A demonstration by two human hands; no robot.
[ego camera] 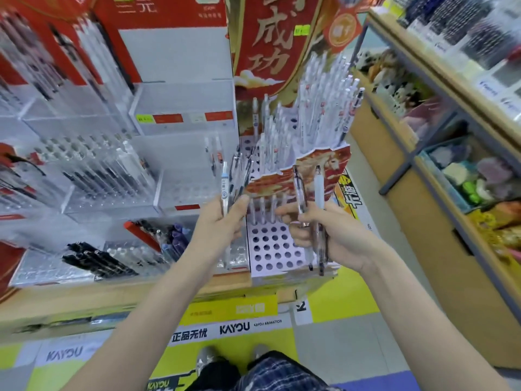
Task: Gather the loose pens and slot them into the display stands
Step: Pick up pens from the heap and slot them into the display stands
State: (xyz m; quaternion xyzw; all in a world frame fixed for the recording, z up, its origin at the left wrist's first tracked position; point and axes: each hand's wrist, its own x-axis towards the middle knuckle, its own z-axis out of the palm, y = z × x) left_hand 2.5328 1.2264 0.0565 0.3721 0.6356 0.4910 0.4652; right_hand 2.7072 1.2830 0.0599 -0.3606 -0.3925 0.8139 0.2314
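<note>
The left hand point(222, 218) grips a small bunch of pens point(234, 179), fingers and thumb curled round their lower barrels so the tips fan upward; the foremost is a white pen with a pale blue band point(224, 187), and darker ones stand just behind it. The right hand point(324, 232) holds two more pens upright: a clear pen with a dark grip point(299, 190) pinched between thumb and fingers, and a white pen point(318, 193) just beside it on the far side from the left hand, their lower ends sticking out below the palm. Between and just under both grips lies the perforated display stand point(270, 249), its near rows of round holes unfilled, a few white pens standing in the row right next to the right hand's fingertips. Beyond the hands, higher tiers of the same red-and-white stand point(318, 162) carry many white pens upright. Out past the left grip sit clear acrylic racks point(93, 176) with black pens point(95, 261) lying in trays. Past the right grip a wooden shelf unit point(439, 153) holds mixed goods.
</note>
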